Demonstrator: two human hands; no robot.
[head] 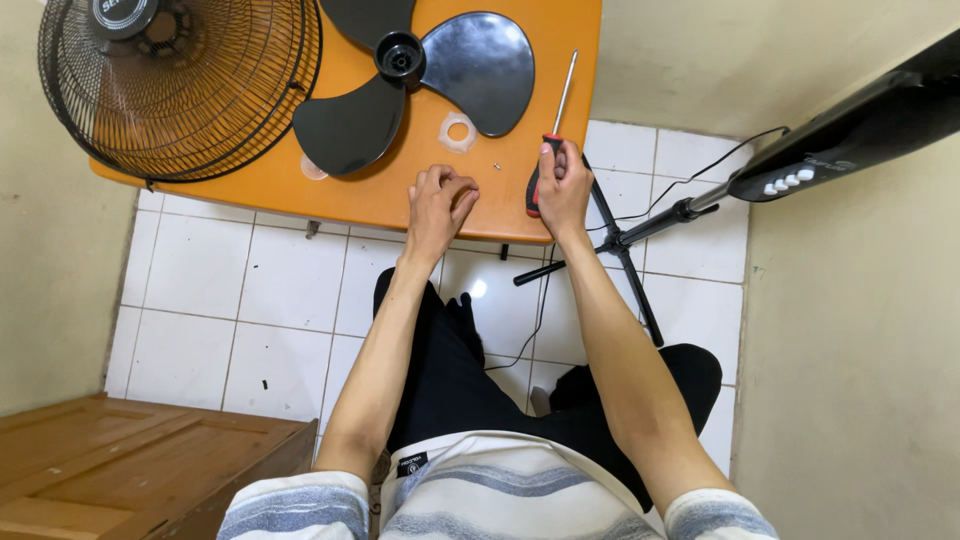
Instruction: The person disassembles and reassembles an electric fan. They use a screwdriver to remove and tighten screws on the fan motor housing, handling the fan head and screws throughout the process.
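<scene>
My right hand (pixel 563 185) grips the red-and-black handle of a screwdriver (pixel 557 118) whose metal shaft lies on the orange table (pixel 360 190), pointing away from me. My left hand (pixel 440 200) rests on the table's near edge with the fingers curled together; whether it holds anything I cannot tell. A tiny screw (pixel 497 166) lies between the two hands. Just beyond sit a clear plastic ring nut (pixel 458 131) and a black three-blade fan propeller (pixel 425 75).
A black wire fan grille (pixel 180 85) lies on the table's left end. A black fan body with white buttons (pixel 850 140) leans at the right, its cable and a black stand (pixel 625 245) on the white tiled floor. A wooden panel (pixel 130 465) lies at lower left.
</scene>
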